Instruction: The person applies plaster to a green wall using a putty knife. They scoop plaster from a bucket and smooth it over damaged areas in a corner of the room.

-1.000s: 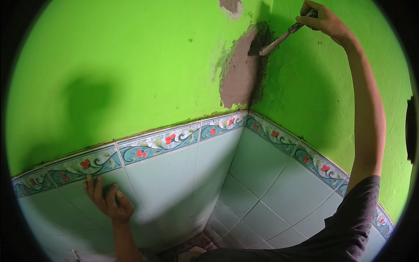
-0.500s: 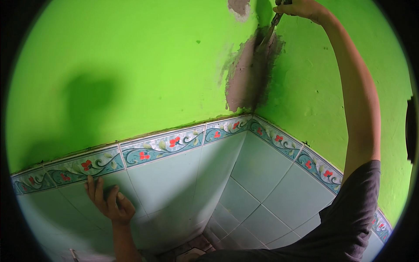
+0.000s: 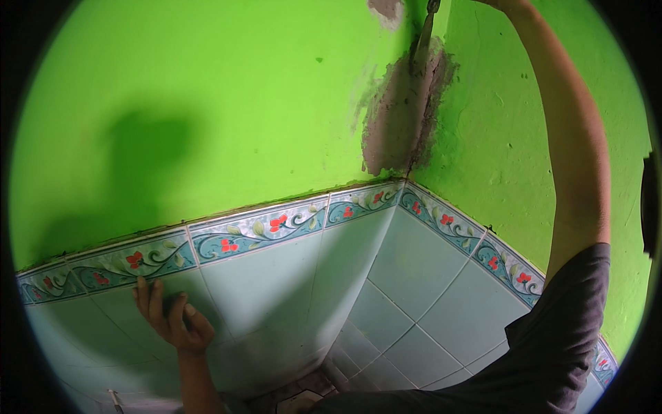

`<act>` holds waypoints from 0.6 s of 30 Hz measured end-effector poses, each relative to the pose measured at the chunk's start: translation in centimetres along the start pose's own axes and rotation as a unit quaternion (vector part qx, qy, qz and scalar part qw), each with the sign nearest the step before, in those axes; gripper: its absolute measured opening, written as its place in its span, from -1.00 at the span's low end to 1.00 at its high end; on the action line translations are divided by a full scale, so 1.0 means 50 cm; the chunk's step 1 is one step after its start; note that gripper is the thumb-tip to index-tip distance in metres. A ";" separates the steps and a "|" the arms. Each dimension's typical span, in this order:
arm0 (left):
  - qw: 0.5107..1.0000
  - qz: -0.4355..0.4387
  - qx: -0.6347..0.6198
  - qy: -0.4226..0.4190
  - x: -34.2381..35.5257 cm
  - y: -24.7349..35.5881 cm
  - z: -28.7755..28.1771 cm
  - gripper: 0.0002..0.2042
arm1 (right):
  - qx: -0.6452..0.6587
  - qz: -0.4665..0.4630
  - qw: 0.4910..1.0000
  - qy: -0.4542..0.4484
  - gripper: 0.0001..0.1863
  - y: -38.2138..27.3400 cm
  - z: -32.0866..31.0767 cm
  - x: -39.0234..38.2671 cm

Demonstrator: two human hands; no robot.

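Note:
High in the corner, my right hand [image 3: 498, 4] is mostly cut off by the top edge; its fingers are out of view. The putty knife [image 3: 423, 40] it holds points downward, its thin blade against the upper part of a rough grey-brown patch [image 3: 393, 127] in the green wall. My left hand [image 3: 176, 321] is raised in front of the pale teal tiles at lower left, palm turned up and fingers loosely bent apart. Nothing shows in it. Whether its fingertips touch the tile cannot be told.
A floral border [image 3: 255, 231] runs around both walls between the green paint and the tiles [image 3: 427, 276]. Another bare patch [image 3: 387, 12] is at the top. A thin stick-like object [image 3: 115, 400] stands at lower left, and a dark object [image 3: 648, 207] juts in at far right.
My right hand has moved up, mostly out of view, carrying the putty knife upward; its blade stands steeper. The view has shifted slightly. My left hand stays in place.

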State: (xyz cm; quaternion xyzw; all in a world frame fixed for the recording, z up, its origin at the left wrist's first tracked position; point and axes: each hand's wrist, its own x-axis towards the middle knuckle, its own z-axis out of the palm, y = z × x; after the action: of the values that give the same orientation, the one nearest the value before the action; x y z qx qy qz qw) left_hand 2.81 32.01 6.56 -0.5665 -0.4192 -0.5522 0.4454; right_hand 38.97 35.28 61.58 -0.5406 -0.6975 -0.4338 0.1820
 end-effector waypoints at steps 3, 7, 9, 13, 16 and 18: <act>1.000 0.001 0.006 0.001 -0.001 -0.004 -0.002 -0.82 | 0.004 0.028 1.000 -0.002 -0.60 -0.019 -0.045 -0.041; 1.000 0.004 0.006 0.003 -0.002 -0.003 0.002 -0.82 | -0.003 0.057 0.998 -0.022 -0.63 0.000 -0.063 -0.068; 1.000 0.002 0.003 0.006 -0.002 -0.002 0.006 -0.82 | 0.012 0.018 0.999 -0.045 -0.62 0.039 -0.043 -0.055; 1.000 0.004 0.005 0.007 0.003 -0.001 0.006 -0.82 | -0.010 0.050 0.996 -0.071 -0.56 0.017 0.026 -0.059; 1.000 0.008 0.018 0.000 -0.001 -0.008 -0.003 -0.82 | 0.019 0.018 0.996 -0.080 -0.53 0.032 0.087 -0.039; 1.000 0.005 0.021 -0.002 0.000 -0.007 -0.008 -0.82 | 0.029 -0.002 0.998 -0.064 -0.51 0.038 0.102 -0.024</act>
State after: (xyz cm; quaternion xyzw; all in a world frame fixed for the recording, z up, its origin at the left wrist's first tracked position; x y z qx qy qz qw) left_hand 2.37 31.73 6.58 -0.5607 -0.4284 -0.5398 0.4590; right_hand 42.22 38.73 58.64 -0.5607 -0.7209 -0.3779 0.1518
